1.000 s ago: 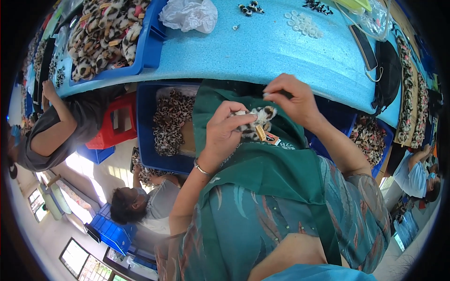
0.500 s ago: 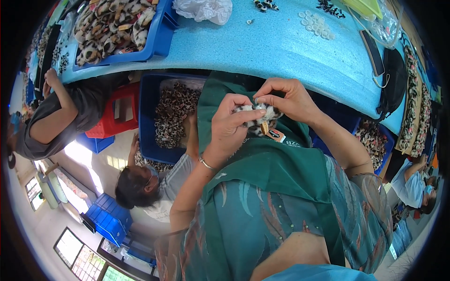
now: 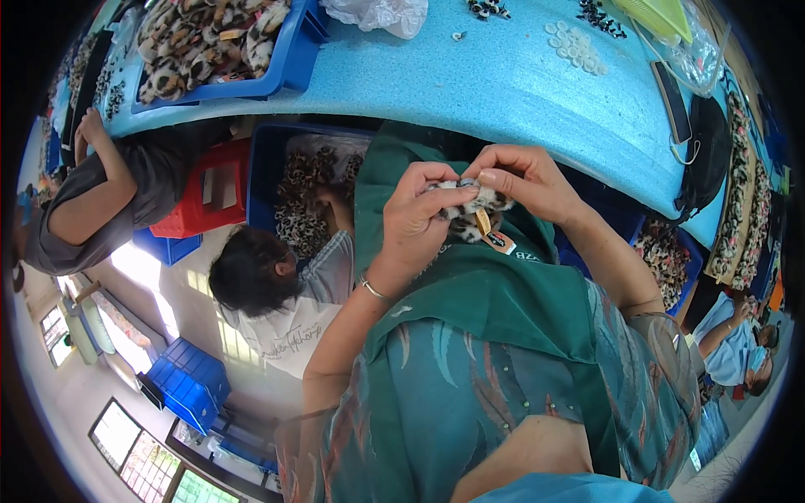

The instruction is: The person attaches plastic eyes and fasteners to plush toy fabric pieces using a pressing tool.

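Note:
Over my lap, in front of the green apron (image 3: 486, 285), I hold a small plush toy (image 3: 464, 228) with white, black and brown spotted fur. A tan label and an orange-and-white tag (image 3: 501, 241) hang from it. My left hand (image 3: 417, 220) is closed around its left side, thumb laid across the top. Thumb and forefinger of my right hand (image 3: 532, 183) pinch at the upper edge, close to the left fingertips. A small greyish spot shows between the fingertips, too little to make out. The toy's far side is hidden by my fingers.
Beyond my hands lies the blue table (image 3: 394, 84), with a blue crate (image 3: 299, 63) of plush pieces, white plastic washers (image 3: 574, 49), black small parts (image 3: 600, 18) and a phone (image 3: 671, 102). To the left, a co-worker (image 3: 256, 272) reaches into a blue bin (image 3: 262, 180).
My right fingertips have come down against the toy's top edge, closer to the left hand. The co-worker at left has leaned further over the bin. The whole view has shifted slightly.

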`<state>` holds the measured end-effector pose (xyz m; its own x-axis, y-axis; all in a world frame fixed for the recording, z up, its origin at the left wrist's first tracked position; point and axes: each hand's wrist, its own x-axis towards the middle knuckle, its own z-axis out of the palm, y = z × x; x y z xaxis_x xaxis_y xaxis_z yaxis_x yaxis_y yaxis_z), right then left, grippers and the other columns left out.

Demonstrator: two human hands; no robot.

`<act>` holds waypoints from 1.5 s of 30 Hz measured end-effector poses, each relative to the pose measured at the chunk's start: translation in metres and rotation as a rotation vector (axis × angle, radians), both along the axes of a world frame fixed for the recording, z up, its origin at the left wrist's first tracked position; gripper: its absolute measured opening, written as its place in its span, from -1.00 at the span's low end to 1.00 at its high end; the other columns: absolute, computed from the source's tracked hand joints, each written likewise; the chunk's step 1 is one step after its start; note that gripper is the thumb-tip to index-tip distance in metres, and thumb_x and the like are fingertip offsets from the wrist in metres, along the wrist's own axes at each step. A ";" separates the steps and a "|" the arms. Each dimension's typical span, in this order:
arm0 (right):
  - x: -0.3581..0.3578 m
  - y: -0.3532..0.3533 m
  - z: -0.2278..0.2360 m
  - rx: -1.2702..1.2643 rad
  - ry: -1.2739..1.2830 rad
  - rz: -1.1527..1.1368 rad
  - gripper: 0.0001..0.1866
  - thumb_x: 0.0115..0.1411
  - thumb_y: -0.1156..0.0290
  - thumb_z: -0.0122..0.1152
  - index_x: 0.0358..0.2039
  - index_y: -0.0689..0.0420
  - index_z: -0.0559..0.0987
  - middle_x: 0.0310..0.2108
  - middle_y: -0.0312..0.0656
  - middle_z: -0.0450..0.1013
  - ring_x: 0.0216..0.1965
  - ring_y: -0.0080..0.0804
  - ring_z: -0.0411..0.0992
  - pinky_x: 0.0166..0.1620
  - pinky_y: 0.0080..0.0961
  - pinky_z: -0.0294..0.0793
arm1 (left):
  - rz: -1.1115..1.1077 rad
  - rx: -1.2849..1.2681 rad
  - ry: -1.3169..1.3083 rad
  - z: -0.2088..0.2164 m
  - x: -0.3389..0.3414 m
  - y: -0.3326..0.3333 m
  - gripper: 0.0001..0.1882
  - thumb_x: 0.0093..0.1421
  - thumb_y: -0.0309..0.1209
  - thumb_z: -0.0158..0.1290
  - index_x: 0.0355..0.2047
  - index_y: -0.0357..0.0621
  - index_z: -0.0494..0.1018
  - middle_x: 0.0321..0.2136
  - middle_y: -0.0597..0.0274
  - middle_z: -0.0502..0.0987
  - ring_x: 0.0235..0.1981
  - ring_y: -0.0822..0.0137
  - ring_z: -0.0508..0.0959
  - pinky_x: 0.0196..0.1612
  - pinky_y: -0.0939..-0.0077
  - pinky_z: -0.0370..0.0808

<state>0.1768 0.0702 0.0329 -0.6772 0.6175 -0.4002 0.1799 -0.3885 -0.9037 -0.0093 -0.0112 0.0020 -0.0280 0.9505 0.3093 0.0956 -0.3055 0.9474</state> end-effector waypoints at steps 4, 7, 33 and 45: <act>0.000 -0.011 0.013 0.825 -0.041 0.117 -0.52 0.05 0.27 0.35 -0.06 0.23 0.47 -0.19 -0.09 0.43 -0.20 -0.26 0.43 -0.10 -0.40 0.40 | 0.039 0.059 0.128 0.006 -0.003 -0.001 -0.53 -0.15 -0.84 0.04 -0.24 -0.11 0.56 -0.28 0.13 0.48 -0.30 0.24 0.54 -0.26 0.53 0.50; -0.007 -0.021 0.010 0.776 -0.022 0.023 -0.65 0.06 0.42 0.28 -0.12 0.17 0.48 -0.24 -0.10 0.42 -0.23 -0.17 0.41 -0.16 -0.37 0.39 | 0.085 0.115 0.221 0.011 -0.002 0.001 -0.56 -0.17 -0.77 0.10 -0.23 -0.17 0.46 -0.30 0.08 0.51 -0.29 0.11 0.56 -0.24 0.43 0.52; -0.007 -0.024 -0.023 0.259 0.065 -0.114 -0.77 0.10 0.43 0.28 -0.26 0.20 0.46 -0.35 -0.27 0.45 -0.27 -0.60 0.37 -0.20 -0.55 0.37 | 0.059 -0.052 0.161 0.000 0.003 -0.001 -0.88 -0.01 -0.64 0.16 -0.48 -0.26 0.43 -0.39 0.06 0.54 -0.42 0.19 0.55 -0.34 0.49 0.46; -0.017 -0.017 -0.036 0.313 -0.030 -0.126 -0.70 0.15 0.19 0.26 -0.25 0.15 0.52 -0.37 -0.18 0.47 -0.28 -0.52 0.41 -0.19 -0.48 0.43 | -0.028 -0.762 -0.454 -0.009 -0.013 -0.002 -0.64 0.13 -0.57 0.13 -0.06 -0.35 0.36 -0.13 0.20 0.49 -0.14 0.37 0.50 -0.06 0.48 0.44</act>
